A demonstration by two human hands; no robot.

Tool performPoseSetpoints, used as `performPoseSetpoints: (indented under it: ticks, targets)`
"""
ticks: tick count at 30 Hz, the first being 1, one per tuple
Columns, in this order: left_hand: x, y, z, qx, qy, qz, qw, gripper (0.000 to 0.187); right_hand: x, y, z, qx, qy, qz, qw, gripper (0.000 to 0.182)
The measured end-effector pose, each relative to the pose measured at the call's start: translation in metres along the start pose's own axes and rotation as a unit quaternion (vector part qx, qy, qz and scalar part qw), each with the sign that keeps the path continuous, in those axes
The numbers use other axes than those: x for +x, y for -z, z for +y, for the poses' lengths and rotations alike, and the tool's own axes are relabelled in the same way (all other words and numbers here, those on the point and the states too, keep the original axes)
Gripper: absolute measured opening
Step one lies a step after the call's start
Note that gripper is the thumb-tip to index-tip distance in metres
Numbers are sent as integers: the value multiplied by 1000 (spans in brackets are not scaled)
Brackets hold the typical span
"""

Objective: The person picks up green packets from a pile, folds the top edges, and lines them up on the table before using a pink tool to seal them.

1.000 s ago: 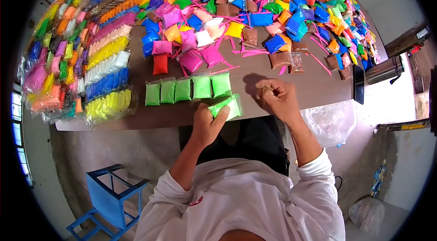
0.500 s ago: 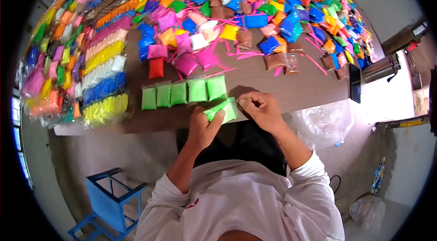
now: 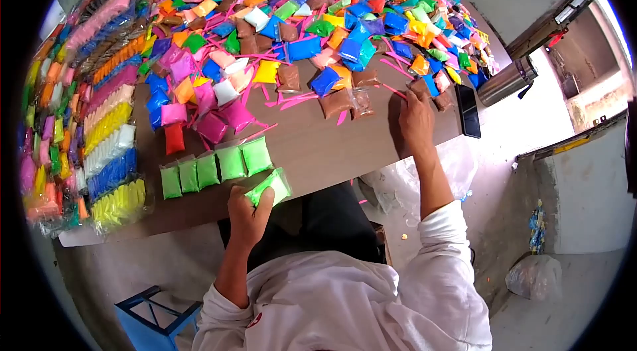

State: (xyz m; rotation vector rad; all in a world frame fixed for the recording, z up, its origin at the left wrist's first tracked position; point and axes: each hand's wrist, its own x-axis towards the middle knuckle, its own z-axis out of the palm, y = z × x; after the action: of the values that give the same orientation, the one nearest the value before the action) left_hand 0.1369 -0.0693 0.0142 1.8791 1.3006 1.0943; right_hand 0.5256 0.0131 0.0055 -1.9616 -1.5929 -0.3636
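My left hand [image 3: 251,213] is closed on a light green packet [image 3: 273,186] at the table's front edge, thumb on top. Just beyond it, several similar green packets [image 3: 206,169] lie side by side in a row. My right hand [image 3: 417,122] reaches over the right part of the table, its fingertips at a thin pink strip [image 3: 394,91] near some brown packets [image 3: 335,104]. The fingers are bent together around the strip's end, partly hidden by the hand.
Colourful packets [image 3: 304,49] are heaped across the back of the table [image 3: 332,152]. Bagged rows [image 3: 109,127] stand at left. A phone [image 3: 468,111] and metal flask [image 3: 507,81] are at the right edge. A blue stool [image 3: 149,324] stands below left.
My right hand has moved away from the held green packet, out to the right and forward to the pink strip. My left hand still holds its packet. The view has shifted.
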Motion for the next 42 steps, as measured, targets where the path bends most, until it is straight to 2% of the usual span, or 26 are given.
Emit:
performPoseSetpoints:
  ticks: [3, 5, 7, 9, 13, 14, 15, 16, 17, 19, 20, 22, 23, 25, 26, 27, 29, 34, 38, 40, 42]
  targets:
    - [-2, 4, 2, 22, 45, -8, 999, 21, 7, -6, 9, -44, 32, -50, 997, 19]
    - [-4, 3, 0, -2, 77, -18, 997, 21, 12, -4, 13, -29, 47, -67, 996, 18]
    - [-5, 1, -2, 6, 64, 0, 998, 22, 16, -6, 23, -74, 66, -121, 988, 14]
    - [-1, 1, 2, -9, 42, -8, 999, 21, 16, -6, 22, -74, 105, -87, 988, 9]
    - [-3, 0, 11, -11, 65, -13, 998, 26, 9, 11, 7, -1, 81, -58, 995, 12]
    - [-4, -3, 19, -104, 151, -19, 983, 30, 6, 15, -2, 178, -8, -105, 978, 13]
    - [-6, -5, 24, -196, 234, -24, 952, 34, 3, 24, -13, 349, -99, -147, 920, 14]
    - [-11, -8, 25, -211, 254, -54, 942, 38, -4, 42, -39, 485, -203, -186, 830, 15]
    - [-13, -13, 28, -219, 249, -56, 942, 39, -11, 52, -59, 486, -204, -190, 829, 15]
    - [-17, -18, 29, -228, 245, -72, 940, 41, -27, 62, -89, 599, -236, -239, 727, 20]
    - [-18, -17, 30, -228, 249, -72, 939, 41, -36, 61, -97, 599, -239, -242, 725, 20]
    - [-16, -13, 36, -277, 288, -64, 915, 38, -50, 60, -109, 686, -309, -284, 594, 29]
    - [-16, -11, 38, -276, 292, -61, 914, 38, -57, 59, -112, 686, -310, -288, 592, 29]
    - [-18, -7, 41, -386, 343, -98, 851, 30, -68, 55, -117, 732, -288, -309, 535, 30]
    - [-21, -14, 46, -397, 373, -67, 836, 31, -72, 55, -122, 733, -291, -306, 534, 30]
    - [-25, -19, 49, -397, 382, -69, 832, 32, -76, 56, -126, 733, -292, -310, 531, 30]
    - [-36, -28, 41, -392, 396, -109, 823, 34, -82, 60, -132, 736, -305, -352, 492, 30]
    - [-51, -49, 13, -356, 397, -88, 842, 44, -104, 45, -141, 717, -294, -325, 543, 13]
    - [-48, -50, 12, -344, 370, -76, 860, 43, -116, 44, -139, 704, -310, -280, 574, 14]
    - [-47, -53, 12, -366, 372, -50, 851, 42, -118, 48, -144, 665, -296, -271, 629, 18]
    - [-47, -57, 11, -368, 366, -40, 854, 41, -121, 50, -148, 672, -291, -280, 621, 20]
